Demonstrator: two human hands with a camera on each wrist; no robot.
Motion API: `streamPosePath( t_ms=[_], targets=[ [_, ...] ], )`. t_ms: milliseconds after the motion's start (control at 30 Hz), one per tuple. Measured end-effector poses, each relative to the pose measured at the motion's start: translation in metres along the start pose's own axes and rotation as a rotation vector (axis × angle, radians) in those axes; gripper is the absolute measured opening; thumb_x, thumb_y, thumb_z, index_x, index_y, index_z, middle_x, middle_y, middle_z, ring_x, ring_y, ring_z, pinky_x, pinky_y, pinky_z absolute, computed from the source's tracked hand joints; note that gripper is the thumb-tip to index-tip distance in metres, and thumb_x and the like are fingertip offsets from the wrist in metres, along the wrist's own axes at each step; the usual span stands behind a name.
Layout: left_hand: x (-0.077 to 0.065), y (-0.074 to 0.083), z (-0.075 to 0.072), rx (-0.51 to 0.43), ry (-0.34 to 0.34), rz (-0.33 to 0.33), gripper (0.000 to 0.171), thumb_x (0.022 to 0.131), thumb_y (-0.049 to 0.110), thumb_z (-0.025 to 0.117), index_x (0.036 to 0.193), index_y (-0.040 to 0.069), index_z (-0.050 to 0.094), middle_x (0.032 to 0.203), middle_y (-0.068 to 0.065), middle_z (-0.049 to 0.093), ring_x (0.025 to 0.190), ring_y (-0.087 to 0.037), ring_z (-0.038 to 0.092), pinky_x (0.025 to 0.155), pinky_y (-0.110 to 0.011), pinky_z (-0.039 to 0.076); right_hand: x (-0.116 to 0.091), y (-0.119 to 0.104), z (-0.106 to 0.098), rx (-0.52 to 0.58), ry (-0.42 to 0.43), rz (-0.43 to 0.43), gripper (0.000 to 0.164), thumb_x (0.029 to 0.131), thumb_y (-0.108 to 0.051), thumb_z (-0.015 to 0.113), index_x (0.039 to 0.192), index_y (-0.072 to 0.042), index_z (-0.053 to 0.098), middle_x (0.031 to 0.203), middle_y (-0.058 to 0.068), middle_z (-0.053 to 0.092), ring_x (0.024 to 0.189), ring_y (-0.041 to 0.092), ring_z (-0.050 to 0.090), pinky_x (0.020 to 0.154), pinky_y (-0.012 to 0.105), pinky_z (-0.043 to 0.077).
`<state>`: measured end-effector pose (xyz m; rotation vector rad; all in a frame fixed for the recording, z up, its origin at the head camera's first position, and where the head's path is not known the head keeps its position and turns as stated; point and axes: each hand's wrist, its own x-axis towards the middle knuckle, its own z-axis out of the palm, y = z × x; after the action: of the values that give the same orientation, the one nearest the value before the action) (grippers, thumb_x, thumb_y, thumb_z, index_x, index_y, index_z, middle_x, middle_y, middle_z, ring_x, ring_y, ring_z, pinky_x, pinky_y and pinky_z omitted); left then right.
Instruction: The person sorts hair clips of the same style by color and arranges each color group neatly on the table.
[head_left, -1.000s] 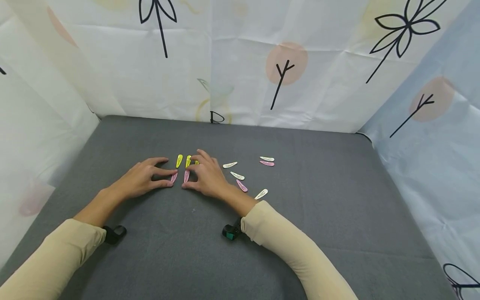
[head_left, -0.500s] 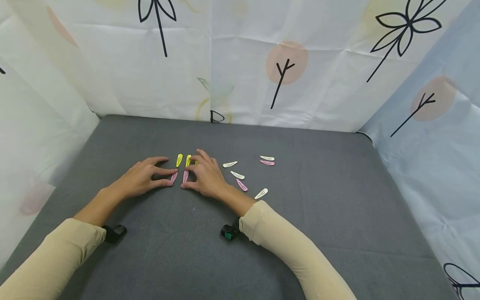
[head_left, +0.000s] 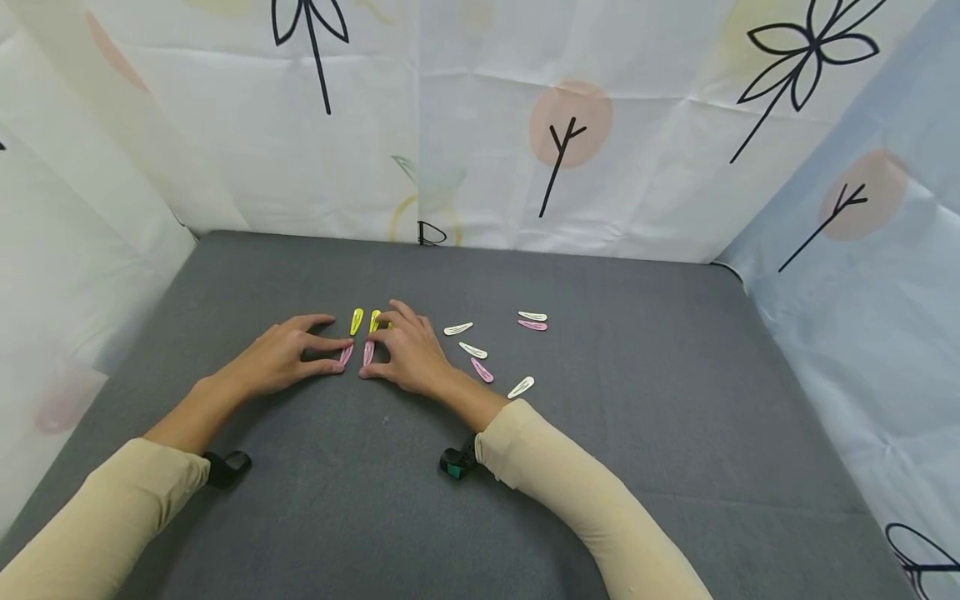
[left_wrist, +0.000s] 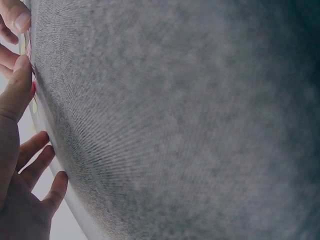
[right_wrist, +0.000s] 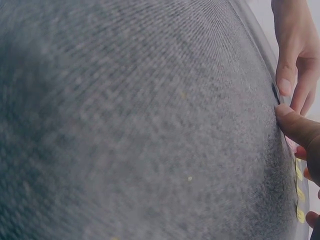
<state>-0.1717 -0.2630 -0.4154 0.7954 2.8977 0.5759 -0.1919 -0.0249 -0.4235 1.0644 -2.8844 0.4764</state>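
Observation:
On the grey cloth, two pink snap hair clips stand side by side in the head view. My left hand (head_left: 296,350) holds the left pink hair clip (head_left: 346,355) by its ends, between thumb and index finger. The right pink hair clip (head_left: 368,353) is held likewise by my right hand (head_left: 411,354). Just beyond them is a row of yellow hair clips (head_left: 357,322), partly covered by the right fingers. In the left wrist view, the left thumb (left_wrist: 17,85) hides most of its clip. The right thumb (right_wrist: 295,122) shows at the table's surface in the right wrist view.
Right of my right hand lie several loose clips: white ones (head_left: 458,329), a pink one (head_left: 482,371), and a white one (head_left: 521,387) near the forearm. Farther right, a white clip (head_left: 532,317) lies beside a pink clip (head_left: 532,326). Patterned curtains (head_left: 480,167) border the grey table (head_left: 637,375).
My right hand has edged slightly left with its pink hair clip, narrowing the gap to the other one. The left hand stays in place. The view has shifted a touch.

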Motion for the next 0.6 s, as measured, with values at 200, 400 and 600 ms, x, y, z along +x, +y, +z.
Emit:
streamPosePath(
  t_ms=[200, 400, 600],
  targets=[
    [0.0, 0.002, -0.001, 0.006, -0.002, -0.003, 0.047, 0.09, 0.037, 0.074, 0.132, 0.016, 0.067, 0.143, -0.027, 0.048, 0.131, -0.047, 0.044, 0.098, -0.071, 0.034, -0.001, -0.001, -0.001, -0.011, 0.002, 0.003, 0.054, 0.083, -0.055, 0.075, 0.123, -0.019, 0.072, 0.141, 0.001, 0.055, 0.147, 0.025, 0.028, 0.108, 0.046, 0.035],
    [0.0, 0.002, -0.002, -0.003, -0.001, 0.004, 0.047, 0.091, 0.038, 0.073, 0.132, 0.016, 0.067, 0.143, -0.027, 0.048, 0.131, -0.047, 0.044, 0.097, -0.071, 0.034, -0.001, -0.001, -0.002, -0.022, 0.012, -0.008, 0.055, 0.083, -0.055, 0.075, 0.124, -0.019, 0.072, 0.142, 0.002, 0.054, 0.147, 0.024, 0.028, 0.108, 0.045, 0.036],
    [0.0, 0.0, 0.0, 0.005, 0.004, 0.008, 0.047, 0.09, 0.036, 0.075, 0.132, 0.015, 0.067, 0.143, -0.028, 0.048, 0.13, -0.048, 0.045, 0.097, -0.072, 0.035, -0.005, 0.002, -0.014, -0.026, 0.014, -0.04, 0.055, 0.083, -0.055, 0.076, 0.124, -0.018, 0.072, 0.143, 0.003, 0.053, 0.147, 0.023, 0.028, 0.108, 0.044, 0.035]
  ],
)
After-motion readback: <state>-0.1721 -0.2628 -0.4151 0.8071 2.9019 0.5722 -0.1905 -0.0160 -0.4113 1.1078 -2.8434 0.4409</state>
